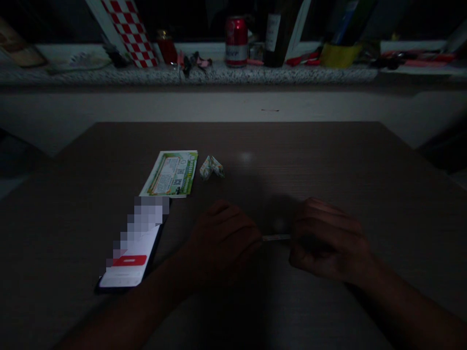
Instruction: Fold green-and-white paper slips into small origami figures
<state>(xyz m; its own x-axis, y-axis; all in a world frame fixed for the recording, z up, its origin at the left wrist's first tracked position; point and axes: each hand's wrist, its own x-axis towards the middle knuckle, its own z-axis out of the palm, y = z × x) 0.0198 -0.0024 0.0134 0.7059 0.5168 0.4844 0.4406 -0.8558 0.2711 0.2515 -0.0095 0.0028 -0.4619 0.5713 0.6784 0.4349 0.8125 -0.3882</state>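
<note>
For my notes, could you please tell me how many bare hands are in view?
2: the left hand, left of the visible part of a thin pale strip, and the right hand, right of it.

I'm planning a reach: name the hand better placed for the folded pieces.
Probably the left hand: it is nearer the folded pieces than the right hand, though both seem to hold the strip.

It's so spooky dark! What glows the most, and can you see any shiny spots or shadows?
In the head view, the phone glows brightest; in the head view, the table shows a faint glare spot, with shadow around the dim left hand and right hand.
</note>
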